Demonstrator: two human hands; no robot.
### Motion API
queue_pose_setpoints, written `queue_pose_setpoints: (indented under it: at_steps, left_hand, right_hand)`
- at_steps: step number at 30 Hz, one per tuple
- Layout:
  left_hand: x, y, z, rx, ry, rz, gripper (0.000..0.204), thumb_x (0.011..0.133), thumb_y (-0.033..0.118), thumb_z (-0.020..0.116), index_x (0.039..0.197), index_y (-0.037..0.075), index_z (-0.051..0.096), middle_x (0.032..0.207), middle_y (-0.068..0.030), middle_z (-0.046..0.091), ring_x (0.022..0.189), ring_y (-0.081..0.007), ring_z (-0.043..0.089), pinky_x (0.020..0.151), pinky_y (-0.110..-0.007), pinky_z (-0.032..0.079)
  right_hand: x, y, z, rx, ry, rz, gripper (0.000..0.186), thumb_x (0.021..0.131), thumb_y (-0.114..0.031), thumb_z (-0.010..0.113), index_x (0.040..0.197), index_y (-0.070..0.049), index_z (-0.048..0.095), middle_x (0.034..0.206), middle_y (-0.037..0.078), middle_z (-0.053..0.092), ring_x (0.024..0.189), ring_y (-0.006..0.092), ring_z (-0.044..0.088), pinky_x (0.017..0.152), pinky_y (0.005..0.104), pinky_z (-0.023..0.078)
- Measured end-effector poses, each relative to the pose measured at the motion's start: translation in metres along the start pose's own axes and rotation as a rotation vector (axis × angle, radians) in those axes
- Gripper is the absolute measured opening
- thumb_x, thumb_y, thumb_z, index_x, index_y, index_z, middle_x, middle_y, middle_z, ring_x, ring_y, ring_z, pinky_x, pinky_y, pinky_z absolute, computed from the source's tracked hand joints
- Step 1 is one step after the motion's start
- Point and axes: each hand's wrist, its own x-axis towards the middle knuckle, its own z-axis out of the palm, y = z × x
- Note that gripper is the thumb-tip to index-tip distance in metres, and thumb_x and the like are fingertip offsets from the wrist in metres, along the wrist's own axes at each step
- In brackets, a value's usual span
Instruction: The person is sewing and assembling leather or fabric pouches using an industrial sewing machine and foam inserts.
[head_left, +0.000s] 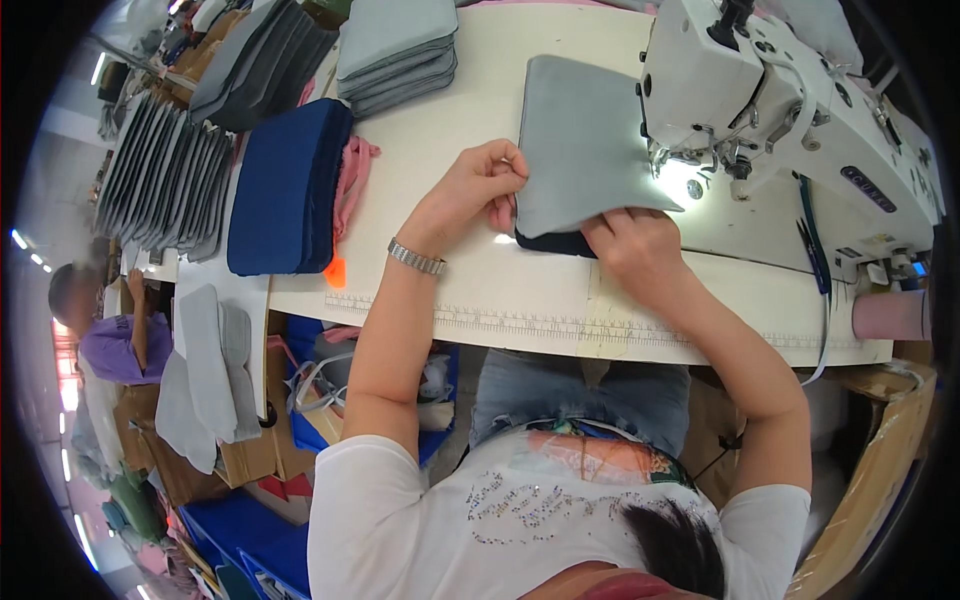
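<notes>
A grey fabric panel (585,140) lies on the sewing table, its right edge by the lit needle area of a white sewing machine (700,75). Under its near edge a strip of dark fabric (556,243) shows. My left hand (475,190) pinches the panel's left edge, thumb against fingers. At the near edge my right hand (637,252) grips the lifted border, its fingertips partly hidden beneath the cloth. How the two layers join under the panel is hidden.
Left of my hands sit a navy fabric stack (285,190) and a grey panel stack (395,55). Pink cloth (352,180) lies beside the navy stack. Blue-handled scissors (815,240) and a pink cylinder (890,315) are at right. A person in purple (125,345) works far left.
</notes>
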Motion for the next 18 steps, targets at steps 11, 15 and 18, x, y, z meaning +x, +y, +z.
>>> queue_pose_setpoints:
  at_steps: [11, 15, 18]
  left_hand:
    - [-0.006, 0.006, 0.021, 0.767, 0.361, 0.246, 0.027, 0.082, 0.009, 0.065, 0.108, 0.006, 0.062, 0.08, -0.0047, 0.064, 0.08, -0.0165, 0.066, 0.066, -0.03, 0.052]
    - [-0.007, 0.013, 0.074, 1.142, -0.014, 0.819, 0.041, 0.073, 0.006, 0.065, 0.114, 0.008, 0.063, 0.115, -0.0094, 0.062, 0.11, -0.0281, 0.057, 0.088, -0.037, 0.047]
    - [0.004, 0.008, 0.095, 1.257, -0.152, 0.802, 0.046, 0.071, 0.005, 0.066, 0.117, 0.008, 0.063, 0.126, -0.0094, 0.059, 0.116, -0.0302, 0.053, 0.095, -0.038, 0.044]
  right_hand:
    - [-0.045, 0.02, -0.044, 0.279, -0.1, 0.195, 0.022, 0.074, -0.013, 0.069, 0.095, -0.008, 0.069, 0.097, 0.004, 0.064, 0.093, 0.025, 0.063, 0.082, 0.0361, 0.051]
    - [-0.068, 0.031, -0.046, 0.292, -0.042, 0.138, 0.024, 0.071, -0.011, 0.067, 0.095, -0.007, 0.069, 0.097, 0.005, 0.066, 0.096, 0.0243, 0.064, 0.083, 0.0367, 0.051]
    - [-0.07, 0.03, -0.044, 0.285, -0.037, 0.098, 0.026, 0.07, -0.01, 0.063, 0.095, -0.007, 0.069, 0.104, 0.005, 0.066, 0.1, 0.0231, 0.063, 0.082, 0.0367, 0.051]
